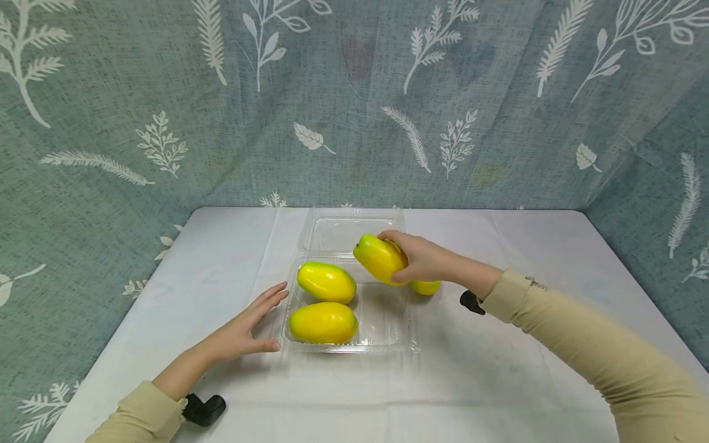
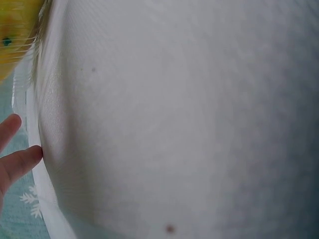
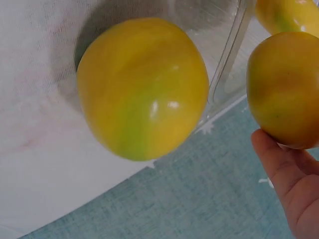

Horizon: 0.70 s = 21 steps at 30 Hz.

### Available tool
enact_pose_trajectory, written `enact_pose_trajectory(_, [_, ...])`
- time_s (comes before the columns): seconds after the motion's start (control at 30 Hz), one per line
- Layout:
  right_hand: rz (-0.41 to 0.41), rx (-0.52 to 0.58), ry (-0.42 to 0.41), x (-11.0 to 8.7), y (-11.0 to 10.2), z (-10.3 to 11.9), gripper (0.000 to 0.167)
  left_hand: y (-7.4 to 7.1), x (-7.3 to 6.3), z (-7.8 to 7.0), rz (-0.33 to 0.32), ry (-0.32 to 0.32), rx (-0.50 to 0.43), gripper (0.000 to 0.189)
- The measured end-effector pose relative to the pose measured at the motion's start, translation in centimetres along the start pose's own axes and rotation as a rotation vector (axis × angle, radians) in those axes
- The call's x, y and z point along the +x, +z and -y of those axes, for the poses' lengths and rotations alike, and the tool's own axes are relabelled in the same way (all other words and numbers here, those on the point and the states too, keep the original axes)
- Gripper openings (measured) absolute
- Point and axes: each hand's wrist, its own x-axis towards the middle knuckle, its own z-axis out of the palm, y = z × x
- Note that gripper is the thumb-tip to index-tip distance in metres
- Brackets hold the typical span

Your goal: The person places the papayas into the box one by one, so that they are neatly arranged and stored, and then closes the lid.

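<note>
Right hand grips a yellow-green mango-like fruit, another fruit near its fingers; left hand, fingers extended, beside clear clamshell container holding two further fruits

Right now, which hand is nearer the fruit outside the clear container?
Right: the right hand is close to the outside fruit; the left hand is across the container.
</note>
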Motion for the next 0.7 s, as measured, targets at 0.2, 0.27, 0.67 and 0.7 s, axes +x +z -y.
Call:
enact_pose_trajectory(0.2, [0.003,0.008,-0.013,0.2,0.9,0.0,0.072,0.0,0.0,-0.1,0.004,-0.010,-0.005,0.086])
enact_pose_trajectory(0.27, [-0.007,0.001,-0.011,0.2,1.2,0.0,0.072,0.0,0.1,-0.2,0.006,-0.013,-0.006,0.086])
enact_pose_trajectory(0.67, [-0.016,-0.090,-0.060,0.5,3.0,0.0,0.072,0.0,0.0,-0.1,0.006,-0.017,-0.005,0.085])
enact_pose_trajectory(0.7, [-0.017,-0.104,-0.063,0.5,3.1,0.0,0.072,0.0,0.0,-0.1,0.006,-0.017,-0.006,0.085])
